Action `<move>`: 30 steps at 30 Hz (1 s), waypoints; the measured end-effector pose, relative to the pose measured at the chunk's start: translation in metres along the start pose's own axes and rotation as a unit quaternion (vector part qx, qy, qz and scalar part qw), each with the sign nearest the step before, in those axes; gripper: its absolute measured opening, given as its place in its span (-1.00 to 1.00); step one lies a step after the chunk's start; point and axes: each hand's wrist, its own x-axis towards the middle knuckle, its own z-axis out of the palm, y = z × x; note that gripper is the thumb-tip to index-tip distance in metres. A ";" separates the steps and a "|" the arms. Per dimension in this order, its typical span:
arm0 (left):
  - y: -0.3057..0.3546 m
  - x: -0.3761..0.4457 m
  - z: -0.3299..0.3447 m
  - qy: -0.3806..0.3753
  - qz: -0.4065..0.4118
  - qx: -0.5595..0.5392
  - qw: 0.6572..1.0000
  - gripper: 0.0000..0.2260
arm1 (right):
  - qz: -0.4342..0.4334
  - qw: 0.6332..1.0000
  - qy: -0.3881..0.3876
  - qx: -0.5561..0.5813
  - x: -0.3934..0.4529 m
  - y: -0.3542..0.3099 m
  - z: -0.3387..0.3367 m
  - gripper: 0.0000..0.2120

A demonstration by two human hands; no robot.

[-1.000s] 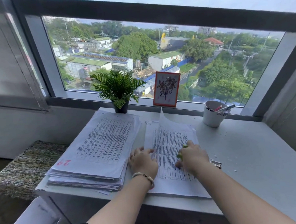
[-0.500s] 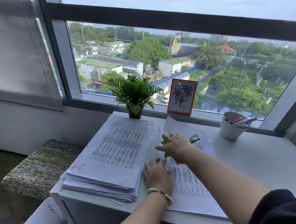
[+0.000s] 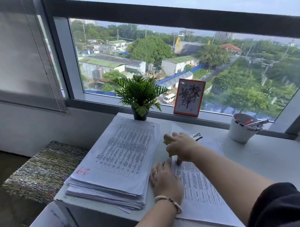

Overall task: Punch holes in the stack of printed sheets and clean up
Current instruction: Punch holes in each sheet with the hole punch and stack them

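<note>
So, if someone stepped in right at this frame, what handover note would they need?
Left hand: flat on the printed sheet on the desk, pinning it.
Right hand: grip on the green-handled hole punch at the sheet's far edge.
Big stack, marked 29, lies left; its top sheet already shows holes.
Left: punch this sheet, stack it, clear the paper bits.

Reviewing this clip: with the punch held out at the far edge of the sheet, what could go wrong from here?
1. The right hand grips the green hole punch at a stretch; the holes may land crooked or off the margin.
2. Only the left hand presses the printed sheets flat near their left edge, so they could shift.
3. The tall stack overhangs the desk edge; a nudge might spill it.
</note>
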 end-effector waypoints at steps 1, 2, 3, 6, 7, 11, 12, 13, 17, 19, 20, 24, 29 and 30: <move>0.000 0.000 0.000 0.004 -0.001 -0.007 1.000 -0.42 | 0.003 1.000 0.019 0.009 -0.002 0.002 0.003 -0.56; 0.000 0.001 0.000 0.006 -0.004 -0.016 1.000 -0.42 | 0.006 0.999 0.038 0.015 -0.005 0.004 0.006 -0.57; 0.000 0.000 0.000 0.009 -0.007 -0.026 1.000 -0.43 | 0.012 0.998 0.057 0.020 -0.008 0.005 0.010 -0.58; -0.001 0.001 0.001 0.031 0.000 -0.049 0.998 -0.56 | 0.028 0.990 0.136 0.035 -0.018 0.005 0.023 -0.58; -0.001 0.001 0.000 0.038 0.008 -0.059 0.998 -0.64 | 0.037 0.987 0.152 0.041 -0.021 0.006 0.027 -0.53; 0.010 0.013 -0.013 -0.016 0.004 -0.130 0.991 -0.82 | 0.069 0.968 0.229 0.076 -0.027 0.011 0.044 -0.42; 0.013 0.018 -0.016 -0.030 0.000 -0.124 0.992 -0.82 | 0.075 0.963 0.238 0.100 -0.028 0.012 0.050 -0.39; 0.015 0.022 -0.017 -0.037 -0.006 -0.123 0.992 -0.87 | 0.086 0.958 0.242 0.123 -0.033 0.013 0.053 -0.36; 0.011 0.034 -0.024 -0.061 -0.024 -0.180 0.981 -0.99 | 0.255 0.913 0.227 0.222 -0.063 0.029 0.056 -0.43; 0.005 0.039 -0.029 -0.057 -0.032 -0.218 0.974 -0.95 | 0.389 0.847 0.162 0.324 -0.084 0.049 0.059 -0.47; 0.002 0.041 -0.032 -0.057 -0.041 -0.236 0.969 -0.92 | 0.434 0.814 0.119 0.366 -0.095 0.059 0.062 -0.46; -0.003 0.048 -0.036 -0.076 -0.077 -0.309 0.945 -0.82 | 0.466 0.689 0.004 0.555 -0.133 0.085 0.080 -0.44; 0.014 0.044 -0.042 -0.172 -0.104 -0.449 0.871 -0.83 | 0.347 0.509 0.027 0.787 -0.160 0.083 0.097 -0.19; 0.020 0.043 -0.047 -0.190 -0.094 -0.466 0.859 -0.82 | 0.336 0.503 0.071 0.793 -0.162 0.080 0.093 -0.25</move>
